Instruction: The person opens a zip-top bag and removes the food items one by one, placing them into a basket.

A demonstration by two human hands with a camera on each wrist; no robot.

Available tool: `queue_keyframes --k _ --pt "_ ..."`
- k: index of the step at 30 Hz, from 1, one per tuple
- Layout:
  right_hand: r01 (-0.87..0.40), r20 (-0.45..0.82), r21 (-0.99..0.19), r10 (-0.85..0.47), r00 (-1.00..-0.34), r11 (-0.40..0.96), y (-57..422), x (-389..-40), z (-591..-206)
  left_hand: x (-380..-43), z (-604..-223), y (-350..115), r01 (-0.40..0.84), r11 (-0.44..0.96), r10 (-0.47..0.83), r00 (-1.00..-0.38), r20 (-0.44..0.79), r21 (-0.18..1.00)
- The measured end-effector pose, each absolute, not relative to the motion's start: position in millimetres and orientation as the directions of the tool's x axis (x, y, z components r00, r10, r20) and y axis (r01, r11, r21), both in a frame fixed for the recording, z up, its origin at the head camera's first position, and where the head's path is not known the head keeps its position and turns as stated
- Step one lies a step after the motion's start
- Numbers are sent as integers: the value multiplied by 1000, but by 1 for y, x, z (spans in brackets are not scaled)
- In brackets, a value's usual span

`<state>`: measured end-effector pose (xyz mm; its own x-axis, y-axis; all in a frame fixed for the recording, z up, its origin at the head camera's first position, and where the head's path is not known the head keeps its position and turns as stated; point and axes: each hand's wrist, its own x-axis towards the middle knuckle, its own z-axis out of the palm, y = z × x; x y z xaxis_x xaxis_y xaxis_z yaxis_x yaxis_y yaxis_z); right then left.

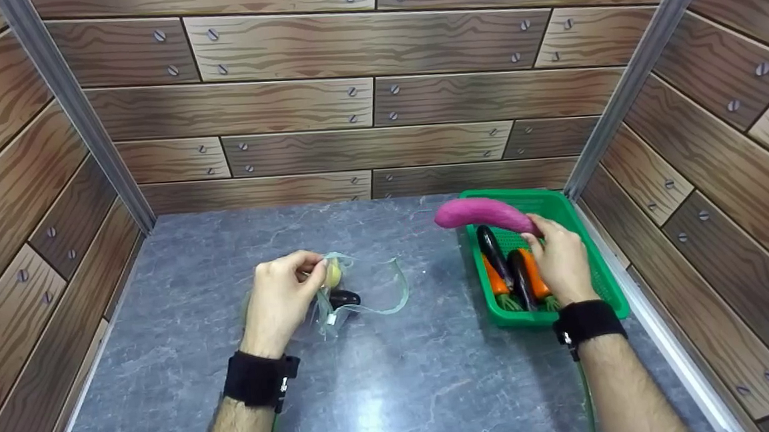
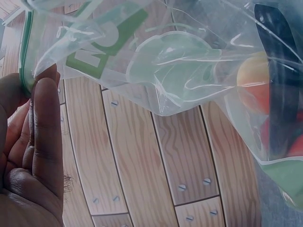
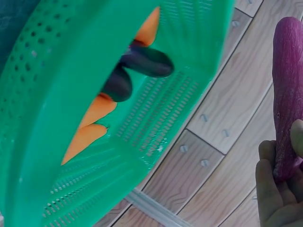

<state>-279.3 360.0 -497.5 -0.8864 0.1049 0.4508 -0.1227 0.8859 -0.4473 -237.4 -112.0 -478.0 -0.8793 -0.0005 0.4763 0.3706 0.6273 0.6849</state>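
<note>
My left hand (image 1: 286, 292) pinches the rim of a clear zip bag (image 2: 109, 61) with green print, holding its mouth spread. Inside the bag are a dark eggplant (image 1: 344, 299) and a yellow-and-red round fruit (image 2: 253, 82); more red shows beside it in the left wrist view. My right hand (image 1: 561, 258) grips a long pink-purple eggplant (image 1: 481, 214) by one end, its other end pointing left. It is held above the green basket (image 1: 612, 289), over the basket's left side in the head view.
In the basket lie dark eggplants (image 1: 522, 278) and orange carrots (image 1: 495, 279) with green tops. Plank-patterned walls (image 1: 284, 105) enclose the grey marbled table (image 1: 434, 373) at the back and both sides. A black band (image 1: 591, 327) circles each wrist.
</note>
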Motion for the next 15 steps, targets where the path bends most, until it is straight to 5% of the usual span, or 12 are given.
queue_keyframes --k 15 --pt "40 376 -473 243 -894 880 386 -286 -512 -238 -480 -114 373 626 -5 -876 482 685"
